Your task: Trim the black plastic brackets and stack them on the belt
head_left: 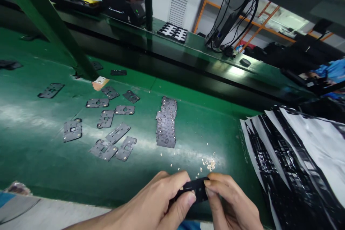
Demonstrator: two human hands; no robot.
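A thin black plastic plate (198,189) with small slots is held between my two hands above the front edge of the green table. My left hand (169,197) grips its left part, thumb in front and fingers behind. At its right end, my right hand (229,196) pinches the corner between thumb and fingers, which hide that end. Just beyond, tiny pale chips (210,163) lie scattered. Farther off stands an overlapping row of similar black plates (166,124). More loose plates (118,133) are spread to the left.
On the right lies a stack of white sheets and black parts (304,165). A slanted green post (54,32) meets the table at the left. Behind runs a dark conveyor (161,50), with a black-and-white tray (173,32) beyond. A person's blue sleeve (332,72) shows far right.
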